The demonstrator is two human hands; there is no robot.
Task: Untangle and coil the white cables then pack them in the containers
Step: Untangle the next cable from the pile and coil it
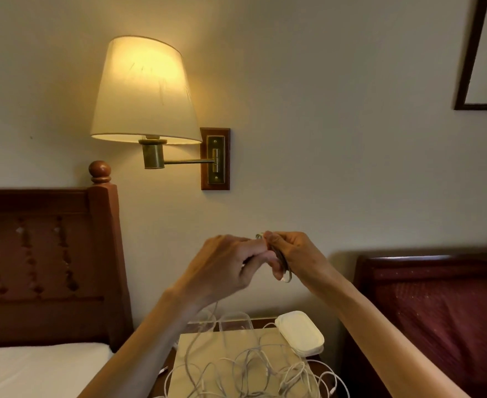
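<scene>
A loose tangle of thin white cables point(253, 372) sprawls over the near part of the small bedside table point(164, 366), lying mostly on a flat beige sheet point(207, 343) that covers much of its top; the bottom edge of the view cuts off the table's near edge and the nearest loops. At the table's far right corner sit stacked white oval lids point(301, 331). Along the far edge stand clear plastic containers point(233, 321), faint and partly hidden by the left forearm.

Above the table, both hands meet in mid-air. The right hand point(291, 255) grips a small coil of white cable point(282, 262) between thumb and curled fingers; most of the coil is hidden. The left hand point(227, 265), blurred, has fingers curled at the same coil, and a strand hangs from it toward the tangle.

Behind are a lit wall lamp point(144, 90) and a wooden headboard point(46, 254).
</scene>
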